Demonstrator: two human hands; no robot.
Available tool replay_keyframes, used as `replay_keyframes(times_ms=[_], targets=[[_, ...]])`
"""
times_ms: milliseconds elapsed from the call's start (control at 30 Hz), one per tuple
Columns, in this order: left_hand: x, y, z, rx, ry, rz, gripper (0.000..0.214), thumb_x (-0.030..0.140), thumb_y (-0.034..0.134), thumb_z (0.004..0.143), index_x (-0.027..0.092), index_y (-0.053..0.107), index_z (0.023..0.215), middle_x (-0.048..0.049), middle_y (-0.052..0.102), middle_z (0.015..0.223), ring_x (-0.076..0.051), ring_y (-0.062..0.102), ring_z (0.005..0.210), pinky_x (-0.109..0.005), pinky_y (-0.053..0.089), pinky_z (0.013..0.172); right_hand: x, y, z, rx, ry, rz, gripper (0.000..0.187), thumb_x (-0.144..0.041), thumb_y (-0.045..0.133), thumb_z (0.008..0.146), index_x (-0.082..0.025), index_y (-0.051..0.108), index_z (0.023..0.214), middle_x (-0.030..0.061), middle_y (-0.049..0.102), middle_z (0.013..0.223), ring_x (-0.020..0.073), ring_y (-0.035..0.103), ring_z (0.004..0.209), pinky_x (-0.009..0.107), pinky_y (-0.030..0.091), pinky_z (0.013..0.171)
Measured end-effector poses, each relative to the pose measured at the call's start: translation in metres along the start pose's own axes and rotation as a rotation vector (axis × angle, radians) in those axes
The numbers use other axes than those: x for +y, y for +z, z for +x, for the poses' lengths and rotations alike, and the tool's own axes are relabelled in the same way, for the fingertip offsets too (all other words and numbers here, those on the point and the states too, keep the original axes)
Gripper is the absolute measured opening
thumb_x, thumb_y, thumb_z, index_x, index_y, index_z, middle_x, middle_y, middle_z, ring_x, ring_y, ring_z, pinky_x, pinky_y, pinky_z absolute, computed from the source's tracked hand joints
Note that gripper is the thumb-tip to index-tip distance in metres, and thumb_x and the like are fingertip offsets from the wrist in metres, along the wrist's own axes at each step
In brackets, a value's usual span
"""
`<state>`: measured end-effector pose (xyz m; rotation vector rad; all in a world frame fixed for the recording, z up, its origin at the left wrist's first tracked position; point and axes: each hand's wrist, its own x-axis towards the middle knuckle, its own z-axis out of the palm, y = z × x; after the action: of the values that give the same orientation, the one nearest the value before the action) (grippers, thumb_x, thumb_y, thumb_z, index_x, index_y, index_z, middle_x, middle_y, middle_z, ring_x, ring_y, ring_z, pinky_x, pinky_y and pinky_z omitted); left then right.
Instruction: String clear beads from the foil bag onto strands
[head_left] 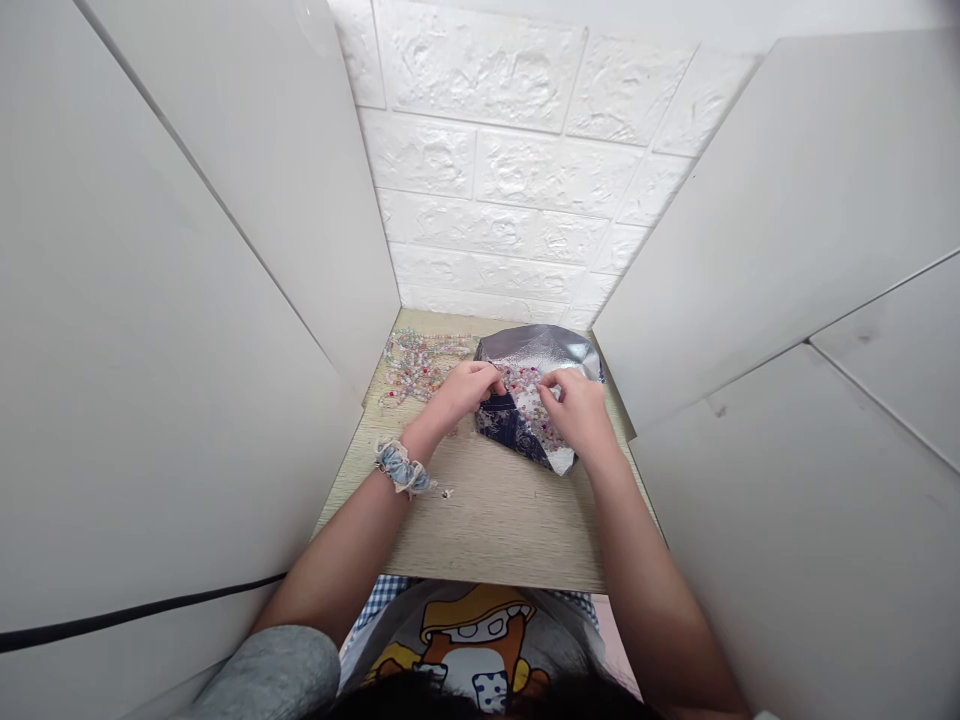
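Observation:
A dark blue patterned bag with a silver lining [536,345] lies opened on the small table, with many loose colourful beads [525,385] inside it. Over the bag's left side, my left hand [466,392] is closed in a pinch; what its fingertips hold, if anything, is too small to make out. On the right, my right hand [579,408] hovers over the beads with thumb and forefinger together, and anything between them is likewise too small to tell. Strings of beads [416,368] lie heaped on the table left of the bag.
The wooden tabletop [502,530] sits between pale panels to the left [300,200] and right [712,250]. A white brick-patterned wall [510,190] rises behind it. A tiny object [447,493] lies near my left wrist, which wears a blue scrunchie [403,467].

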<state>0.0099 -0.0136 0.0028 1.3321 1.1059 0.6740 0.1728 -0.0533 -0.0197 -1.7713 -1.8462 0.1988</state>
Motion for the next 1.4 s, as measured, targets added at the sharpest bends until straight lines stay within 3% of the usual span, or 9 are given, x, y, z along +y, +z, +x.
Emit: replay_keyframes(times_ms=[133, 267, 500, 733, 833, 1000, 1200, 1300, 1400], targets=[[0.003, -0.001, -0.002, 0.026, -0.006, -0.018, 0.012, 0.022, 0.042, 0.061, 0.016, 0.04, 0.051, 0.0056, 0.028, 0.043, -0.003, 0.018, 0.035, -0.019, 0.011, 0.036, 0.008, 0.0, -0.003, -0.148, 0.038, -0.235, 0.016, -0.017, 0.041, 0.068, -0.018, 0.056, 0.062, 0.0044, 0.058, 0.075, 0.0178, 0.048, 0.076, 0.037, 0.022, 0.075], [0.003, 0.0, -0.002, 0.057, 0.017, 0.04, 0.011, 0.025, 0.042, 0.063, 0.017, 0.043, 0.056, 0.0072, 0.022, 0.041, -0.004, 0.017, 0.034, -0.02, 0.012, 0.035, 0.012, 0.001, -0.006, -0.258, 0.023, -0.317, 0.02, -0.014, 0.042, 0.066, -0.019, 0.06, 0.061, 0.004, 0.057, 0.073, 0.017, 0.046, 0.074, 0.039, 0.02, 0.076], [-0.002, 0.002, 0.002, 0.089, 0.13, 0.135, 0.018, 0.03, 0.042, 0.066, 0.017, 0.054, 0.062, 0.0063, 0.03, 0.037, -0.007, 0.03, 0.038, -0.02, 0.025, 0.042, 0.014, 0.004, -0.004, -0.303, 0.004, -0.317, 0.021, -0.013, 0.044, 0.067, -0.022, 0.063, 0.061, 0.0026, 0.056, 0.072, 0.0165, 0.048, 0.075, 0.042, 0.018, 0.081], [-0.006, 0.001, 0.006, 0.053, 0.091, 0.105, 0.016, 0.029, 0.042, 0.065, 0.017, 0.05, 0.06, 0.0073, 0.025, 0.04, -0.006, 0.023, 0.036, -0.02, 0.02, 0.039, 0.016, 0.007, -0.004, -0.332, 0.005, -0.292, 0.025, -0.007, 0.042, 0.065, -0.022, 0.062, 0.061, 0.0013, 0.058, 0.072, 0.0156, 0.049, 0.074, 0.044, 0.018, 0.085], [-0.007, 0.001, 0.006, 0.058, 0.128, 0.136, 0.017, 0.028, 0.042, 0.066, 0.017, 0.05, 0.057, 0.0067, 0.027, 0.039, -0.006, 0.024, 0.038, -0.02, 0.02, 0.041, 0.015, 0.005, -0.005, -0.368, 0.01, -0.28, 0.027, -0.005, 0.038, 0.065, -0.02, 0.059, 0.058, 0.0027, 0.058, 0.066, 0.0153, 0.049, 0.068, 0.038, 0.026, 0.08], [-0.01, 0.002, 0.007, 0.04, 0.161, 0.15, 0.017, 0.028, 0.042, 0.066, 0.017, 0.052, 0.058, 0.0064, 0.029, 0.04, -0.006, 0.025, 0.04, -0.02, 0.022, 0.043, 0.01, 0.011, -0.002, -0.192, 0.11, -0.266, 0.028, -0.012, 0.034, 0.074, -0.015, 0.056, 0.091, 0.0125, 0.054, 0.091, 0.0217, 0.049, 0.084, 0.033, 0.035, 0.072], [-0.012, 0.005, 0.009, 0.029, 0.169, 0.165, 0.019, 0.029, 0.042, 0.067, 0.016, 0.053, 0.059, 0.006, 0.032, 0.042, -0.006, 0.026, 0.041, -0.02, 0.023, 0.044, 0.002, 0.039, 0.004, -0.116, 0.263, -0.188, 0.049, -0.043, 0.038, 0.078, -0.015, 0.04, 0.118, 0.0193, 0.038, 0.122, 0.0355, 0.032, 0.112, 0.051, 0.029, 0.084], [-0.012, 0.007, 0.01, -0.002, 0.195, 0.193, 0.02, 0.028, 0.042, 0.067, 0.015, 0.054, 0.059, 0.0047, 0.038, 0.046, -0.006, 0.031, 0.044, -0.02, 0.026, 0.046, 0.0, 0.049, 0.007, -0.178, 0.187, -0.134, 0.045, -0.041, 0.033, 0.081, -0.023, 0.036, 0.122, 0.0126, 0.029, 0.132, 0.0339, 0.024, 0.12, 0.057, 0.017, 0.091], [-0.014, 0.008, 0.011, -0.041, 0.248, 0.218, 0.022, 0.028, 0.041, 0.067, 0.014, 0.057, 0.061, 0.0024, 0.049, 0.056, -0.008, 0.04, 0.054, -0.02, 0.031, 0.054, -0.001, 0.051, 0.01, -0.28, 0.003, -0.049, 0.038, -0.027, 0.026, 0.084, -0.028, 0.037, 0.121, 0.0046, 0.031, 0.133, 0.0251, 0.026, 0.121, 0.052, 0.015, 0.096]])
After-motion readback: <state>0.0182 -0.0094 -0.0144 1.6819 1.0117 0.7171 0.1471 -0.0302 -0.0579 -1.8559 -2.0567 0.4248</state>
